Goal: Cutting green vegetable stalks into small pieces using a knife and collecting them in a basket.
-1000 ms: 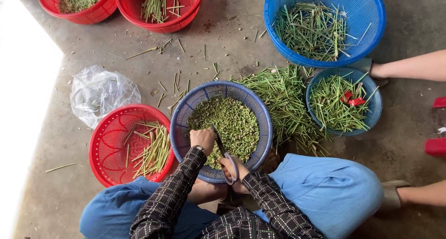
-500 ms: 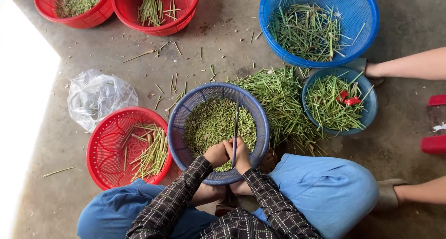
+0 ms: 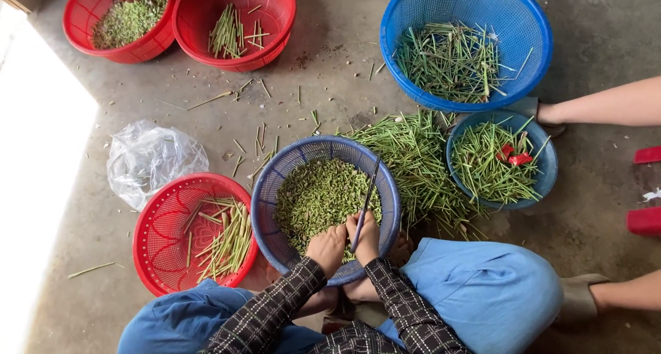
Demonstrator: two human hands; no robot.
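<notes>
Both hands over the purple basket's (image 3: 275, 189) near rim, right hand (image 3: 365, 236) pinching a dark stalk (image 3: 366, 196), left hand (image 3: 327, 247) fisted.

right hand (image 3: 365, 237) gripping stem (image 3: 367, 192), blue basket (image 3: 265, 209)

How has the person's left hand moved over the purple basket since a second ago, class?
Yes. The left hand has shifted from the purple basket's left-centre towards its near rim, closing beside the right hand, which grips a thin dark blade.
</notes>
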